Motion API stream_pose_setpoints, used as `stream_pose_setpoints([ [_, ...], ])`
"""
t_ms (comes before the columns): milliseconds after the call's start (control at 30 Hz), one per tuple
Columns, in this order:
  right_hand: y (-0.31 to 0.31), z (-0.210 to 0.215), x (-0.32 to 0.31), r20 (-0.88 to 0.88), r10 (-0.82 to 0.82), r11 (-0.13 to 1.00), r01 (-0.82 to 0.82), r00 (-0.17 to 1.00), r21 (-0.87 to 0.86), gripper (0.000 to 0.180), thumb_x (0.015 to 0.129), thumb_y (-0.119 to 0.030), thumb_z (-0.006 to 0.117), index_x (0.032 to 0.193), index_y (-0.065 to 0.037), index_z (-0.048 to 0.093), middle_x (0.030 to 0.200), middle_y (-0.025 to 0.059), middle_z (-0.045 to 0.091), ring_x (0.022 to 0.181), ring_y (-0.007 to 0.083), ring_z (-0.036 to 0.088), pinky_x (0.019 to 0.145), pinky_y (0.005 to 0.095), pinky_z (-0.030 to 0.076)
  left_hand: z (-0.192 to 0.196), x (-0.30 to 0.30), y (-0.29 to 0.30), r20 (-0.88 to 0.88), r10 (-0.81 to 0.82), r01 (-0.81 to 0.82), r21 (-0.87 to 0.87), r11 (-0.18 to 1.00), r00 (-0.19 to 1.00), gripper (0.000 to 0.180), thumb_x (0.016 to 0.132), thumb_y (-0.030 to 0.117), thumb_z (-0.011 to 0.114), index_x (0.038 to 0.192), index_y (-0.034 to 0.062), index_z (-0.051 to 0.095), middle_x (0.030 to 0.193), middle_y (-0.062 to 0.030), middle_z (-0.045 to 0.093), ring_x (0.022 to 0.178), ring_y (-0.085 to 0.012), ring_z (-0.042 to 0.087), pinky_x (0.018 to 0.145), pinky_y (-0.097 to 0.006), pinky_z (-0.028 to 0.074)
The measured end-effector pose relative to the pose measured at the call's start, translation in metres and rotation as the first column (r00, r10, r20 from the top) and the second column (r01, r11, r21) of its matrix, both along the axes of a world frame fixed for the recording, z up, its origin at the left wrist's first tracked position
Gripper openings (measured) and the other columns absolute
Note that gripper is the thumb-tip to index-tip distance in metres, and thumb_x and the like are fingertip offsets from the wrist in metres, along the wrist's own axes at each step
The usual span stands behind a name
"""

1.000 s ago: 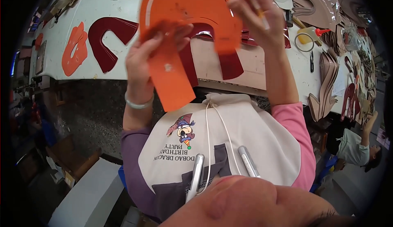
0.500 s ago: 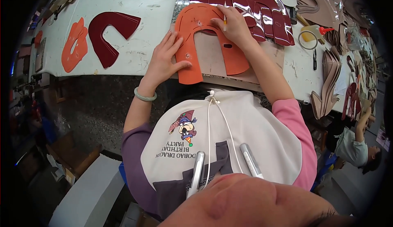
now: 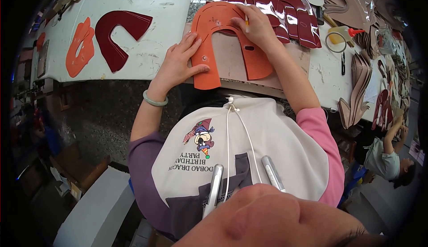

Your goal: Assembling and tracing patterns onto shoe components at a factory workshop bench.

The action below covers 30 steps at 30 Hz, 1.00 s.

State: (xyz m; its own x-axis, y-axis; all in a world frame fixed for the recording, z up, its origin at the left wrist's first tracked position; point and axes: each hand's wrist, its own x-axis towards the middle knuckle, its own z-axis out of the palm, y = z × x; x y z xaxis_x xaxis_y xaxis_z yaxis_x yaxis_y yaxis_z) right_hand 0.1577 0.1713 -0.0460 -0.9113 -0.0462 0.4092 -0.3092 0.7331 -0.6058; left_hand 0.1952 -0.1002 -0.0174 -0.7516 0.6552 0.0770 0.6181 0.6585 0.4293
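At the left of the frame, thin orange cut-outs (image 3: 81, 56) overlap on the pale bench (image 3: 162, 22). Right of them lies a dark red arch-shaped piece (image 3: 107, 37) with light lines along its edge.

Next comes the left hand (image 3: 180, 60), its fingers spread flat on the left leg of an orange arch-shaped template (image 3: 215, 21) and its thumb stretched across that leg; it presses without gripping. The template lies in the upper middle of the frame, legs toward the person, over a beige board (image 3: 298, 59); a sliver of dark red shows under its inner edge.

It looks light, thin and flexible, firmer than cloth, and smooth enough to slide if pushed sideways. It should not break easily, though the narrow legs would probably flop when lifted. The broad curve seems the best place to take hold, with a flat palm steadying a leg.

The right hand (image 3: 258, 27) rests on the upper right of the curve, its fingers bent round a slim yellow-and-white stick (image 3: 247, 19); whether its tip touches the template I cannot tell.

Behind and right, glossy dark red pieces (image 3: 290, 17) overlap in a row. Farther right are a yellow bottle (image 3: 336, 34) with a red tip and stacked beige pieces (image 3: 359, 84).
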Motion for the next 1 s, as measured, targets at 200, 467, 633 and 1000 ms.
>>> stream_pose_setpoints([
  [200, -0.007, 0.043, 0.016, -0.446, 0.092, 0.99, -0.13, 0.89, -0.055, 0.029, 0.088, -0.006, 0.064, 0.117, -0.003, 0.063, 0.102, 0.0071, 0.068, 0.079, 0.0177, 0.063, 0.068, 0.0254, 0.051, -0.004, -0.002, -0.004, -0.014, 0.015, -0.015, -0.017, 1.0, 1.0, 0.073, 0.076, 0.04, 0.074, 0.135, 0.0057, 0.051, 0.149, -0.0078, 0.039, 0.139, -0.0212, 0.036, 0.106, -0.037, 0.032],
  [467, -0.043, 0.023, 0.048, 0.302, 0.533, 0.781, -0.322, 0.791, -0.534, 0.014, 0.085, -0.018, 0.071, 0.09, -0.005, 0.071, 0.083, 0.0038, 0.068, 0.063, 0.0139, 0.058, 0.056, 0.0243, 0.044, -0.008, -0.002, -0.003, -0.029, 0.008, -0.008, 0.009, 1.0, 1.0, 0.072, 0.077, 0.047, 0.072, 0.134, 0.0073, 0.053, 0.148, -0.0052, 0.041, 0.139, -0.0189, 0.034, 0.106, -0.038, 0.031],
  [633, -0.055, 0.008, 0.044, 0.116, 0.532, 0.829, -0.489, 0.839, -0.27, 0.012, 0.085, -0.018, 0.07, 0.086, -0.006, 0.069, 0.076, 0.0047, 0.065, 0.059, 0.0176, 0.056, 0.055, 0.0284, 0.045, -0.011, 0.001, -0.003, -0.026, 0.027, -0.026, 0.008, 1.0, 0.999, 0.071, 0.076, 0.047, 0.073, 0.133, 0.0086, 0.054, 0.148, -0.0043, 0.041, 0.139, -0.0185, 0.034, 0.106, -0.039, 0.031],
  [1000, -0.025, 0.03, 0.067, 0.327, 0.348, 0.921, -0.256, 0.879, -0.294, 0.008, 0.089, -0.012, 0.064, 0.093, -0.005, 0.067, 0.077, 0.0022, 0.067, 0.061, 0.0122, 0.06, 0.058, 0.0259, 0.048, -0.012, 0.002, -0.004, -0.01, 0.053, -0.053, -0.014, 0.999, 0.999, 0.071, 0.076, 0.047, 0.073, 0.135, 0.012, 0.053, 0.149, -0.0032, 0.041, 0.139, -0.0174, 0.035, 0.108, -0.043, 0.028],
])
